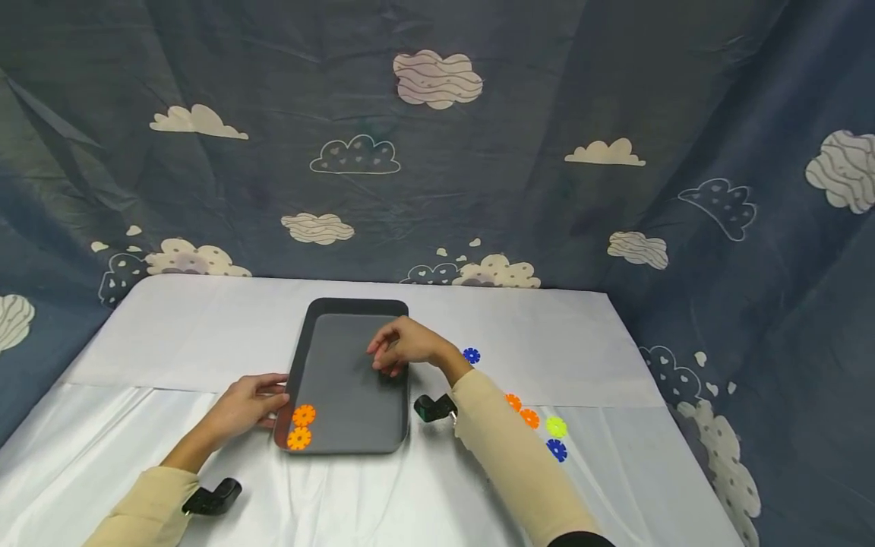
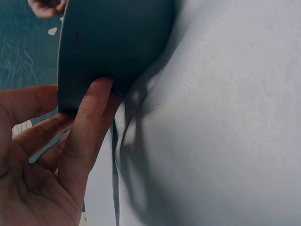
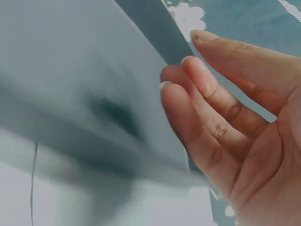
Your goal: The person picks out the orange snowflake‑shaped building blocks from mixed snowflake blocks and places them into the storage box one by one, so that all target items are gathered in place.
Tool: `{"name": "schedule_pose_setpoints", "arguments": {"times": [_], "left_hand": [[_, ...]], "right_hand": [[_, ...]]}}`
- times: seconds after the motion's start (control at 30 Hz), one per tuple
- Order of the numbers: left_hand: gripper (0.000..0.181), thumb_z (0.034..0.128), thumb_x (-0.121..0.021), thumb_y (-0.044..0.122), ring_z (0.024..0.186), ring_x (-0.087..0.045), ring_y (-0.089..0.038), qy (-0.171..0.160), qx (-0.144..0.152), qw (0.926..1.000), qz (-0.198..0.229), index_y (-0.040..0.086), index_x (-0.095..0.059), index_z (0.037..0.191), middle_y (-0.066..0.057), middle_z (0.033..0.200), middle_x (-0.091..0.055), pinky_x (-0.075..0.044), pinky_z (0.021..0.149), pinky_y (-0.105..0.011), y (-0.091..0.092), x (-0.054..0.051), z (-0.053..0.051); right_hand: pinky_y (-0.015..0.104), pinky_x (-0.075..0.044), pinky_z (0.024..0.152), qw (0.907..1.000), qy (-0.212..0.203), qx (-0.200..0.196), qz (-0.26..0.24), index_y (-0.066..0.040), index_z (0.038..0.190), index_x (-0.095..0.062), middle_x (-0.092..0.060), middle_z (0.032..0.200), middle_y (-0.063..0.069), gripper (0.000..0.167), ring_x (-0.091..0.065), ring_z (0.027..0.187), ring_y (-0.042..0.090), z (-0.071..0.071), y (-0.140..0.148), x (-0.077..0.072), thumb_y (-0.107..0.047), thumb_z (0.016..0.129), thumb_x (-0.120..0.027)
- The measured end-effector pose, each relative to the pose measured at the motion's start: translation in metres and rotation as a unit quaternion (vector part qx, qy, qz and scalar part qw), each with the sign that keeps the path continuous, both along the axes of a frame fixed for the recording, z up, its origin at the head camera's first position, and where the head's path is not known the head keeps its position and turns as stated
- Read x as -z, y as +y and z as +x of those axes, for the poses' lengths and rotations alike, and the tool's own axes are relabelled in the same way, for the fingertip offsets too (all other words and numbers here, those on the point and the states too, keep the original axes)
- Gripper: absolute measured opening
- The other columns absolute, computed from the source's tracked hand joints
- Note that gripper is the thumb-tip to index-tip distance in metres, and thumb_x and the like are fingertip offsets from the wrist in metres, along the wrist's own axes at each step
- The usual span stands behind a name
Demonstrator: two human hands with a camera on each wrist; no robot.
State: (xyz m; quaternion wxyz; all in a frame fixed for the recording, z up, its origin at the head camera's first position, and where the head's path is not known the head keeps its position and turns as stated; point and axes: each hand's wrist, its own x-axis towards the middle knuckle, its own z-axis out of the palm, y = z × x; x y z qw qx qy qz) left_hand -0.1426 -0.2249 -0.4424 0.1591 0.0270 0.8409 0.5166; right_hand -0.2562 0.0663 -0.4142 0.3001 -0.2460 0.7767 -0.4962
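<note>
Beneath our right hand (image 1: 410,343) — relaxed, empty — we're seemingly steadying the tray (image 1: 355,387), left hand (image 1: 244,406) pinching its rim, next reach probably needing firmness.

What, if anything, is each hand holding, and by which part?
The left hand holds the tray by its left edge; the right hand holds nothing that shows.

Before us we have a table (image 1: 205,327), with a curtain (image 1: 519,45) behind it. On the table lies a tray (image 1: 349,365); in its near left corner we see two discs (image 1: 304,415), one behind the other. The left hand (image 1: 241,406) touches its left side, the right hand (image 1: 406,346) hovers over its right. Farther right lie four discs (image 1: 529,418), a lone disc (image 1: 472,355) behind and left of them.
</note>
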Motion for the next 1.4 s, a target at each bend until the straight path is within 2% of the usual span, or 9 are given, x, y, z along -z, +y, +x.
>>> {"name": "schedule_pose_setpoints", "arguments": {"times": [0.17,0.3,0.4,0.57,0.63,0.8,1.03,1.2,1.4], "left_hand": [[0.051,0.0967,-0.057,0.009,0.102,-0.064,-0.033,0.003,0.000,1.0000,0.002,-0.016,-0.038,0.138,-0.033,0.126,-0.053,-0.059,0.070,-0.034,-0.001,0.001,0.001],[0.052,0.0966,-0.057,0.009,0.102,-0.064,-0.033,0.004,0.001,1.0000,0.005,-0.016,-0.038,0.138,-0.033,0.126,-0.054,-0.059,0.070,-0.034,-0.001,0.001,0.001],[0.052,0.0967,-0.057,0.008,0.100,-0.065,-0.032,0.003,0.000,1.0000,0.002,-0.017,-0.038,0.138,-0.033,0.125,-0.054,-0.059,0.070,-0.034,0.000,0.001,0.002],[0.051,0.0972,-0.056,0.007,0.096,-0.066,-0.031,0.004,0.003,1.0000,0.002,-0.017,-0.036,0.138,-0.033,0.125,-0.054,-0.059,0.070,-0.034,-0.001,0.001,0.004],[0.052,0.0972,-0.056,0.008,0.096,-0.066,-0.031,0.006,0.006,0.9999,0.006,-0.018,-0.036,0.138,-0.034,0.125,-0.054,-0.059,0.070,-0.034,-0.001,0.001,0.003],[0.052,0.0968,-0.056,0.008,0.094,-0.066,-0.029,0.006,0.007,0.9999,0.011,-0.017,-0.036,0.138,-0.034,0.124,-0.054,-0.059,0.070,-0.033,-0.002,0.002,0.002],[0.052,0.0964,-0.057,0.009,0.093,-0.067,-0.028,0.000,0.003,1.0000,0.008,-0.017,-0.038,0.138,-0.035,0.126,-0.053,-0.059,0.071,-0.033,-0.002,0.001,0.003],[0.053,0.0963,-0.057,0.010,0.094,-0.066,-0.029,0.003,0.006,1.0000,0.007,-0.017,-0.037,0.138,-0.035,0.127,-0.052,-0.059,0.071,-0.033,-0.002,0.000,0.003],[0.053,0.0965,-0.057,0.009,0.095,-0.066,-0.029,0.001,0.007,0.9999,0.014,-0.017,-0.037,0.138,-0.035,0.126,-0.054,-0.059,0.071,-0.032,-0.002,0.001,0.002]], "right_hand": [[0.038,-0.058,0.062,0.9987,0.039,0.029,-0.013,0.012,0.106,-0.066,-0.068,0.080,0.007,0.028,-0.064,0.064,0.018,0.002,0.037,-0.001,0.002,0.081,-0.074],[0.038,-0.058,0.065,0.9972,0.048,0.056,-0.010,0.012,0.105,-0.065,-0.069,0.080,0.008,0.026,-0.062,0.065,0.019,0.006,0.069,0.001,0.003,0.082,-0.072],[0.039,-0.057,0.069,0.9956,0.045,0.082,0.009,0.013,0.106,-0.064,-0.068,0.081,0.012,0.025,-0.061,0.067,0.022,0.014,0.092,-0.001,0.003,0.084,-0.068],[0.038,-0.057,0.071,0.9905,0.036,0.126,0.042,0.010,0.107,-0.066,-0.068,0.084,0.013,0.022,-0.060,0.070,0.024,0.024,0.133,0.009,-0.001,0.087,-0.067],[0.035,-0.057,0.071,0.9882,0.032,0.140,0.054,0.007,0.107,-0.067,-0.068,0.084,0.009,0.021,-0.060,0.072,0.025,0.024,0.150,0.018,-0.002,0.087,-0.066],[0.035,-0.057,0.070,0.9818,0.035,0.159,0.097,0.002,0.104,-0.069,-0.067,0.084,0.009,0.019,-0.059,0.072,0.028,0.033,0.175,0.021,-0.004,0.087,-0.068],[0.028,-0.054,0.068,0.9774,0.036,0.155,0.140,0.000,0.097,-0.072,-0.067,0.080,0.007,0.016,-0.057,0.070,0.020,0.043,0.198,0.027,-0.005,0.082,-0.074],[0.025,-0.053,0.069,0.9770,0.042,0.145,0.151,-0.001,0.096,-0.074,-0.064,0.077,0.006,0.017,-0.054,0.072,0.019,0.048,0.207,0.031,-0.004,0.079,-0.077],[0.023,-0.050,0.065,0.9786,0.049,0.124,0.157,0.000,0.095,-0.074,-0.061,0.076,0.005,0.020,-0.052,0.070,0.018,0.050,0.211,0.034,-0.003,0.077,-0.079]]}}
